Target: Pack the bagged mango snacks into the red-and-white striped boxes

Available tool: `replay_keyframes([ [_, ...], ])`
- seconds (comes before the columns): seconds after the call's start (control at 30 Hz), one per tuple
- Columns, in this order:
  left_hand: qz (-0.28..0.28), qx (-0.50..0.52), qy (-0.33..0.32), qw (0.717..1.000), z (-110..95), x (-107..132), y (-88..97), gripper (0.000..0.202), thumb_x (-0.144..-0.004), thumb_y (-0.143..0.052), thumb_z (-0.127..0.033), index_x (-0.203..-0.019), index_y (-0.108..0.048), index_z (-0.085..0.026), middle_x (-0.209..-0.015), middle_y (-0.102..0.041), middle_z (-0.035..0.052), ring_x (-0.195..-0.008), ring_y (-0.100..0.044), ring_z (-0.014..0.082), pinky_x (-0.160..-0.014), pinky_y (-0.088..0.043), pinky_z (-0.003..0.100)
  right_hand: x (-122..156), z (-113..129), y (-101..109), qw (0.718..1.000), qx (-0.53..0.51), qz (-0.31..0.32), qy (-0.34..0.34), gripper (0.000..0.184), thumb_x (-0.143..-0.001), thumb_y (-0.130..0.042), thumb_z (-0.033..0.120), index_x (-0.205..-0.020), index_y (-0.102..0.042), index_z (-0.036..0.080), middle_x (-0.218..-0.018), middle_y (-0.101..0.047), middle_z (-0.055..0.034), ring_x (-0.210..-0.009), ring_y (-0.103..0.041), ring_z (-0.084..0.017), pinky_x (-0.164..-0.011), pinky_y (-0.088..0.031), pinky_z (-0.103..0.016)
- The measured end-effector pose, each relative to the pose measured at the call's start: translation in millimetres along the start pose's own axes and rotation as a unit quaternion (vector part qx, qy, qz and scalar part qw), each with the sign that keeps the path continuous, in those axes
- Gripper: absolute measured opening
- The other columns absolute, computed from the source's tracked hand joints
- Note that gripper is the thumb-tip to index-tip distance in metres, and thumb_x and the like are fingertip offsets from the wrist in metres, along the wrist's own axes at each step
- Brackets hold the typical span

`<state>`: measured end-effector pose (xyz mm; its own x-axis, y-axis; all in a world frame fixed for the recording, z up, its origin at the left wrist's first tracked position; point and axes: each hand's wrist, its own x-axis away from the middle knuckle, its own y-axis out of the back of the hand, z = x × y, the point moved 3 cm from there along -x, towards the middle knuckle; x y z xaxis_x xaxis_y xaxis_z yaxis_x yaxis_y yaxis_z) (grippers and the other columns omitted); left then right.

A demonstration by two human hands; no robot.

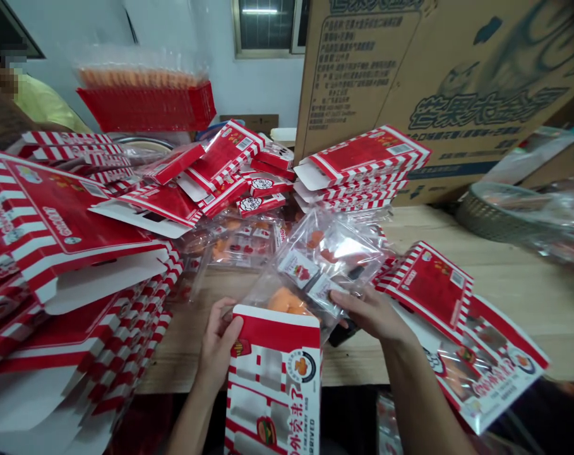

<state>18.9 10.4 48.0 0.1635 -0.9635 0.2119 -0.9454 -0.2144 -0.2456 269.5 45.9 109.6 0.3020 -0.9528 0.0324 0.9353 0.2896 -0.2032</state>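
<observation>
At the table (pixel 433 234), left fingers (pixel 232 332) clamp a “外卖来了” box (pixel 276 393), right fingers (pixel 352 303) a clear packet (pixel 322 262).

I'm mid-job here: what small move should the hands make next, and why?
Probably the right hand should ease the clear pack down into the box while the left hand steadies it. The pack's lower end disappears behind the box's top edge, most of the pack sticks out above, and the left hand already grips the box near that edge.
</observation>
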Motion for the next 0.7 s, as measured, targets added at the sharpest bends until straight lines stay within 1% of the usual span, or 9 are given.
replay_keyframes([
  [0.07, 0.0, -0.014, -0.007, 1.0, -2.4, 0.3, 0.0, 0.032, -0.067, -0.076, -0.042, -0.084, -0.06, -0.02, -0.068, -0.064, -0.0053, -0.06, -0.058, 0.0106, -0.055, -0.046, 0.017, 0.5, 7.8, -0.4, 1.0, 0.021, 0.02, -0.002, 0.033, -0.073, -0.077, 0.044, -0.062, -0.067, 0.014, -0.056, -0.057, 0.0005, -0.045, -0.047, -0.009, -0.037, -0.036, -0.019],
  [0.13, 0.0, -0.028, -0.014, 1.0, -5.1, 1.5, -0.7, 0.029, -0.067, -0.076, -0.042, -0.071, -0.06, -0.018, -0.063, -0.061, -0.0051, -0.056, -0.055, 0.0097, -0.053, -0.044, 0.016, 1.3, 14.2, -0.8, 0.999, 0.039, 0.029, -0.002, 0.033, -0.073, -0.077, 0.043, -0.062, -0.067, 0.014, -0.055, -0.056, 0.0013, -0.045, -0.046, -0.009, -0.038, -0.036, -0.019],
  [0.2, -0.005, -0.036, -0.02, 0.999, -7.6, 3.8, -1.9, 0.026, -0.07, -0.074, -0.042, -0.074, -0.061, -0.019, -0.063, -0.06, -0.0058, -0.056, -0.053, 0.0095, -0.053, -0.043, 0.016, 2.1, 17.9, -1.0, 0.998, 0.052, 0.032, 0.0, 0.033, -0.072, -0.077, 0.044, -0.062, -0.067, 0.015, -0.054, -0.056, 0.0016, -0.045, -0.046, -0.009, -0.039, -0.037, -0.019],
  [0.3, -0.018, -0.04, -0.028, 0.999, -9.5, 7.1, -2.9, 0.029, -0.072, -0.071, -0.043, -0.09, -0.061, -0.023, -0.067, -0.061, -0.0069, -0.057, -0.055, 0.0105, -0.053, -0.043, 0.016, 3.1, 18.5, -1.2, 0.997, 0.065, 0.038, 0.002, 0.034, -0.071, -0.077, 0.047, -0.061, -0.068, 0.016, -0.053, -0.059, 0.0007, -0.044, -0.048, -0.01, -0.038, -0.039, -0.02],
  [0.37, -0.019, -0.045, -0.032, 0.998, -9.5, 7.1, -2.0, 0.029, -0.071, -0.071, -0.045, -0.086, -0.062, -0.022, -0.067, -0.062, -0.0059, -0.057, -0.055, 0.0112, -0.052, -0.043, 0.017, 3.6, 17.9, -1.4, 0.997, 0.071, 0.041, 0.002, 0.033, -0.07, -0.077, 0.047, -0.059, -0.068, 0.017, -0.051, -0.06, 0.0007, -0.042, -0.048, -0.01, -0.037, -0.039, -0.02],
  [0.47, -0.011, -0.055, -0.042, 0.998, -9.8, 3.7, 1.1, 0.031, -0.068, -0.072, -0.049, -0.07, -0.062, -0.019, -0.063, -0.062, -0.0035, -0.055, -0.053, 0.0119, -0.051, -0.043, 0.019, 4.7, 19.6, -1.8, 0.996, 0.079, 0.038, 0.006, 0.028, -0.068, -0.078, 0.046, -0.063, -0.071, 0.019, -0.051, -0.062, 0.0009, -0.042, -0.05, -0.011, -0.036, -0.041, -0.021],
  [0.57, 0.015, -0.069, -0.058, 0.996, -12.7, 0.7, 2.4, 0.033, -0.067, -0.071, -0.051, -0.063, -0.063, -0.019, -0.065, -0.064, -0.0005, -0.061, -0.058, 0.0153, -0.057, -0.047, 0.022, 6.1, 22.7, -2.0, 0.995, 0.089, 0.034, 0.01, 0.027, -0.067, -0.079, 0.047, -0.066, -0.073, 0.02, -0.054, -0.064, 0.0003, -0.045, -0.055, -0.014, -0.037, -0.043, -0.022],
  [0.63, 0.052, -0.085, -0.068, 0.993, -16.9, 0.7, 0.5, 0.033, -0.067, -0.071, -0.049, -0.057, -0.062, -0.019, -0.065, -0.064, 0.0011, -0.067, -0.06, 0.0183, -0.064, -0.049, 0.024, 6.3, 22.5, -2.3, 0.995, 0.098, 0.03, 0.013, 0.029, -0.066, -0.079, 0.048, -0.064, -0.073, 0.02, -0.051, -0.062, 0.0008, -0.043, -0.054, -0.014, -0.037, -0.043, -0.022],
  [0.7, 0.101, -0.105, -0.075, 0.986, -22.5, 1.9, -2.9, 0.033, -0.068, -0.071, -0.045, -0.051, -0.06, -0.019, -0.063, -0.063, 0.0018, -0.07, -0.061, 0.0198, -0.067, -0.05, 0.026, 4.5, 20.5, -2.7, 0.995, 0.101, 0.01, 0.025, 0.032, -0.065, -0.08, 0.05, -0.064, -0.073, 0.019, -0.051, -0.062, 0.0007, -0.043, -0.054, -0.014, -0.039, -0.044, -0.023],
])
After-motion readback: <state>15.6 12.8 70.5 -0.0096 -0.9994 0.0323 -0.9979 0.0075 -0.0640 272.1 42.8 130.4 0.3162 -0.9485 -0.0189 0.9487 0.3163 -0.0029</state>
